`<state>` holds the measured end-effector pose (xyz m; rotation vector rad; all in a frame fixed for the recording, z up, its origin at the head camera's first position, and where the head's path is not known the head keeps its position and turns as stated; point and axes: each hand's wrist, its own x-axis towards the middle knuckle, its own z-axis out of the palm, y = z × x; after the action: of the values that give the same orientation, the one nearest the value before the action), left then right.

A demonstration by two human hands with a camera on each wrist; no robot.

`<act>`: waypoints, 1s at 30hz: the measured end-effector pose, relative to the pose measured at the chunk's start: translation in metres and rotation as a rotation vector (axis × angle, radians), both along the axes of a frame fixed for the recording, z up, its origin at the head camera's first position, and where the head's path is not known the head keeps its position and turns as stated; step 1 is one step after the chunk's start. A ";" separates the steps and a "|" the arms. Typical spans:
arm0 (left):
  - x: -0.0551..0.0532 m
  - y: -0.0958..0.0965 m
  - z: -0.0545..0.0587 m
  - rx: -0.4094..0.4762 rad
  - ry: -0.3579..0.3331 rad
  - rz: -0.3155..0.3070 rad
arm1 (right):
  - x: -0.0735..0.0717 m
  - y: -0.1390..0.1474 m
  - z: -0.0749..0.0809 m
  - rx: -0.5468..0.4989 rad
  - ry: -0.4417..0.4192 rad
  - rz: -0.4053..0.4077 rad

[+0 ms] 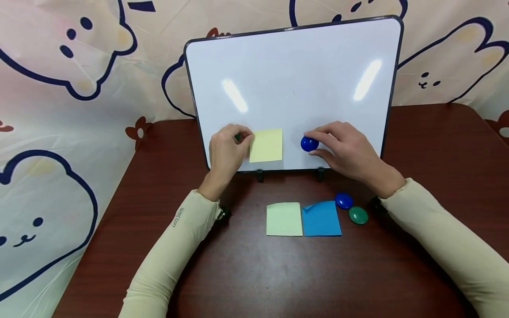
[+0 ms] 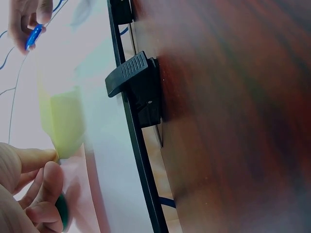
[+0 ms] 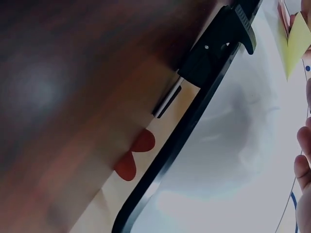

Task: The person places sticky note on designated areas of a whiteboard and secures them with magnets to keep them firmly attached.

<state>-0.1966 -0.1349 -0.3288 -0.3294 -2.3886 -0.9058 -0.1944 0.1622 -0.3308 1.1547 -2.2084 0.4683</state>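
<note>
My left hand [image 1: 227, 149] pinches a yellow sticky note [image 1: 267, 145] by its left edge, in front of the lower part of a whiteboard [image 1: 302, 75]. Behind the left fingers, a green round magnet [image 2: 61, 211] lies over a pink sheet [image 2: 90, 187] on the board, both mostly hidden in the head view. To the right of the yellow note, my right hand [image 1: 347, 149] holds a blue round magnet [image 1: 309, 143] between thumb and fingers, close to the board. The right wrist view shows only the edge of that hand's fingers [image 3: 303, 170].
Black clips [image 1: 260, 176] support the board's lower edge on the dark wooden table [image 1: 278, 278]. Before it lie a pale green sticky note [image 1: 284, 220], a blue sticky note [image 1: 322, 219], another blue magnet [image 1: 343, 200] and another green magnet [image 1: 358, 215]. A patterned curtain hangs behind.
</note>
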 end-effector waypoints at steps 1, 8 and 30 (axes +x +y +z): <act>0.000 0.000 0.000 0.001 -0.001 0.001 | 0.000 -0.001 0.000 0.008 0.000 0.001; 0.000 0.001 0.000 -0.009 -0.017 0.005 | -0.003 -0.007 -0.001 0.009 -0.026 0.001; -0.001 0.000 -0.002 -0.017 0.019 0.002 | -0.014 -0.031 -0.001 -0.008 -0.019 -0.024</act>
<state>-0.1977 -0.1349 -0.3310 -0.3405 -2.3799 -0.8783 -0.2082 0.1315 -0.3320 1.1223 -2.2324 0.4800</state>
